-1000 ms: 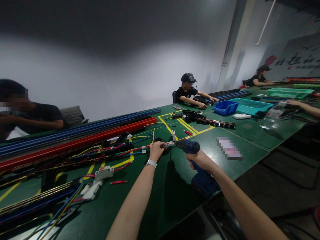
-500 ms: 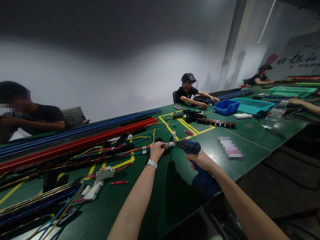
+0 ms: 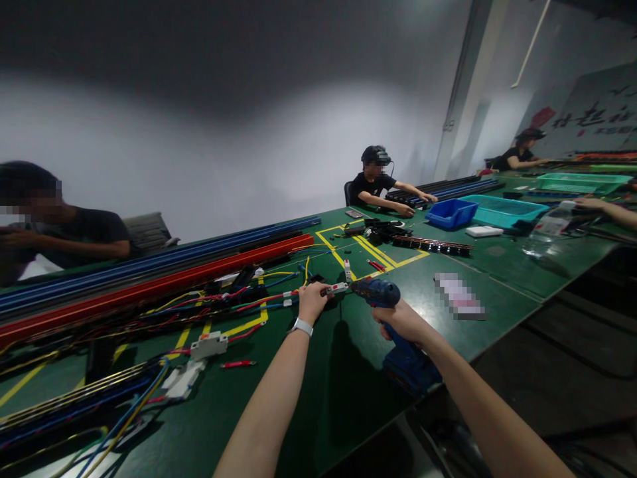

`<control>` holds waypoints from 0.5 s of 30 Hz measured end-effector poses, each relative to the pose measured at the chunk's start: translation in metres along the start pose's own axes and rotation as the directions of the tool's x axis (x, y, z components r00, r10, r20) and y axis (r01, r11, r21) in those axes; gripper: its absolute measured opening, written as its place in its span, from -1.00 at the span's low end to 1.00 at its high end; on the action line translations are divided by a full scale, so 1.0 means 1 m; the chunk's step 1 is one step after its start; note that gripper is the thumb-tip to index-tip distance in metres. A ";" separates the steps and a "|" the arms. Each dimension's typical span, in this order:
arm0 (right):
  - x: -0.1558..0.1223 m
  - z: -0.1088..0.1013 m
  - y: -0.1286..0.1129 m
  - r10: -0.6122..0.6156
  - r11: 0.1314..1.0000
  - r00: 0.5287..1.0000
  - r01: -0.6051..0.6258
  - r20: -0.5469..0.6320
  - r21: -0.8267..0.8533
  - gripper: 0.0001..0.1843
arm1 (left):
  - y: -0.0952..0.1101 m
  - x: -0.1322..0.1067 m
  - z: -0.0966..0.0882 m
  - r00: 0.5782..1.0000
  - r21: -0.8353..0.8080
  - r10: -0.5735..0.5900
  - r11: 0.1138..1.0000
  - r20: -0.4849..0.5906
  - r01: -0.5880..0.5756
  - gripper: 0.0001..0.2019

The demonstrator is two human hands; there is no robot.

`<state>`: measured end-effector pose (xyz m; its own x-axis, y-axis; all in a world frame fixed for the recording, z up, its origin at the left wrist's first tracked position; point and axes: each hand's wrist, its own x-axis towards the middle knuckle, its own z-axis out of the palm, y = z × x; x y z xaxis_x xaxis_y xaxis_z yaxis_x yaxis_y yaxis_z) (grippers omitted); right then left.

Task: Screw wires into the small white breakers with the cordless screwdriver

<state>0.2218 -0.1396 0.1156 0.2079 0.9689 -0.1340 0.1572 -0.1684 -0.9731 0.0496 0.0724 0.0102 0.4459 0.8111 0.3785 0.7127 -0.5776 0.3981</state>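
My left hand (image 3: 314, 300), with a watch on the wrist, is closed on a small white circuit breaker (image 3: 338, 288) held just above the table. My right hand (image 3: 401, 322) grips a blue cordless drill (image 3: 381, 291) by its handle. The drill's tip points left at the breaker's end; whether it touches cannot be made out. Just behind the held piece, another white breaker (image 3: 347, 269) stands upright. Two short red wires (image 3: 377, 265) lie to the right of it. More white breakers (image 3: 210, 344) with red wires rest to the left of my left arm.
Red and blue rails (image 3: 164, 285) and wire bundles run along the left. A phone (image 3: 458, 295) lies right of the drill. Farther back are a blue bin (image 3: 450, 213), a teal basket (image 3: 502, 211) and a plastic bottle (image 3: 550, 229). Several people sit around the green table (image 3: 507, 272).
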 end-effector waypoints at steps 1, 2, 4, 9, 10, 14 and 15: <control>0.000 0.000 0.000 -0.003 1.000 1.000 0.003 -0.002 -0.002 -0.84 | 0.000 0.000 0.000 1.000 -0.001 0.000 1.000 0.001 0.000 -0.75; 0.000 0.000 0.001 -0.006 1.000 1.000 0.006 -0.006 -0.003 -0.85 | 0.000 0.000 0.000 1.000 -0.002 -0.003 1.000 0.004 0.003 -0.75; 0.000 0.000 0.000 -0.007 1.000 1.000 0.007 -0.014 -0.003 -0.85 | 0.001 0.000 0.000 1.000 -0.003 -0.011 1.000 0.014 0.011 -0.74; -0.003 0.001 -0.004 -0.004 1.000 1.000 0.003 -0.018 -0.004 -0.86 | 0.001 0.000 0.000 1.000 -0.005 -0.012 1.000 0.019 0.012 -0.74; -0.003 0.001 -0.004 0.001 1.000 1.000 -0.001 -0.018 -0.006 -0.86 | 0.001 0.000 0.000 1.000 -0.006 -0.010 1.000 0.014 0.010 -0.75; -0.003 -0.001 -0.003 -0.003 1.000 1.000 0.003 -0.008 -0.008 -0.86 | -0.002 0.000 0.002 1.000 -0.011 0.002 1.000 -0.004 -0.002 -0.76; -0.003 -0.001 -0.002 -0.011 1.000 1.000 0.011 -0.006 -0.003 -0.86 | -0.002 0.000 0.002 1.000 -0.012 0.006 1.000 -0.005 -0.006 -0.75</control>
<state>0.2221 -0.1421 0.1183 0.2118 0.9696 -0.1223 0.1626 -0.1583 -0.9739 0.0495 0.0742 0.0074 0.4474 0.8073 0.3848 0.7034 -0.5834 0.4061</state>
